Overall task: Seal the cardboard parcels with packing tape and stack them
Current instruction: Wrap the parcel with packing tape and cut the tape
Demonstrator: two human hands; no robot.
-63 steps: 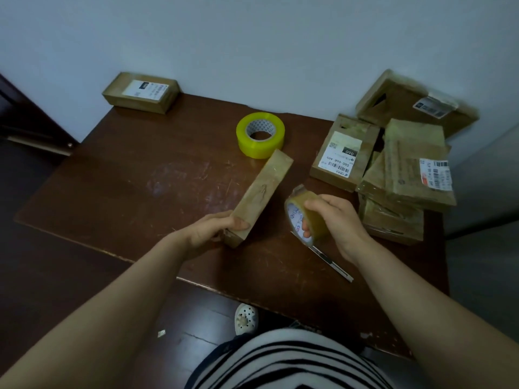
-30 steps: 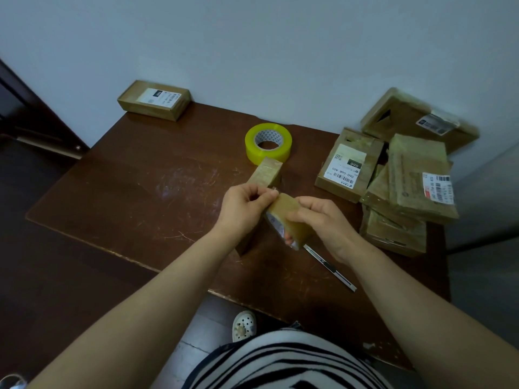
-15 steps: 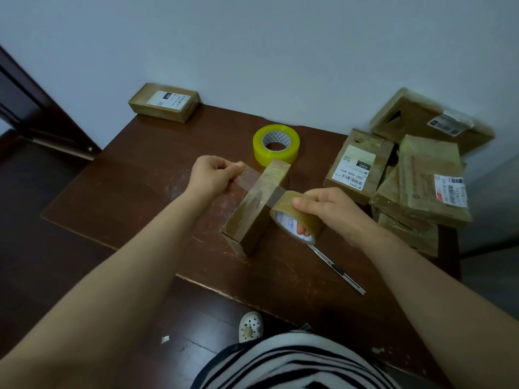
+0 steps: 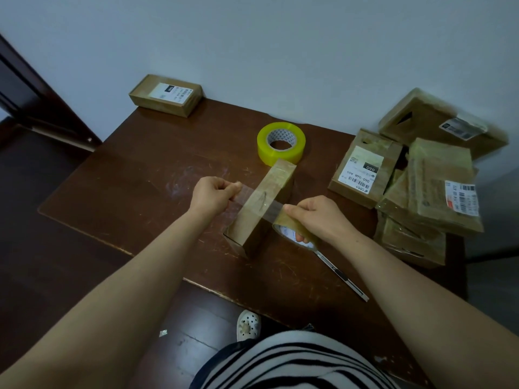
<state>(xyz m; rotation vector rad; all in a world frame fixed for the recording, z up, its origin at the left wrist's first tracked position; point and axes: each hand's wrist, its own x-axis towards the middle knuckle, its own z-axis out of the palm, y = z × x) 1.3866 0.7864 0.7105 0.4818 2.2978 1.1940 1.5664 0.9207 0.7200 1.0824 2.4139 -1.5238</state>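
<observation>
A long narrow cardboard parcel [image 4: 264, 200] stands on its edge in the middle of the dark wooden table [image 4: 134, 192]. My left hand [image 4: 212, 193] pinches the free end of a clear tape strip [image 4: 247, 192] on the parcel's left. The strip runs across the parcel's top to a tape roll [image 4: 292, 230], which my right hand [image 4: 320, 217] grips on the parcel's right.
A yellow tape roll [image 4: 280, 143] lies behind the parcel. A utility knife [image 4: 341, 275] lies near the front right. A pile of several parcels [image 4: 427, 186] fills the right side. One labelled parcel [image 4: 165, 94] sits at the far left corner by the wall.
Both hands met at the roll, then my left hand pulled the tape end out leftward. The strip now lies lower, stretched across the parcel's top.
</observation>
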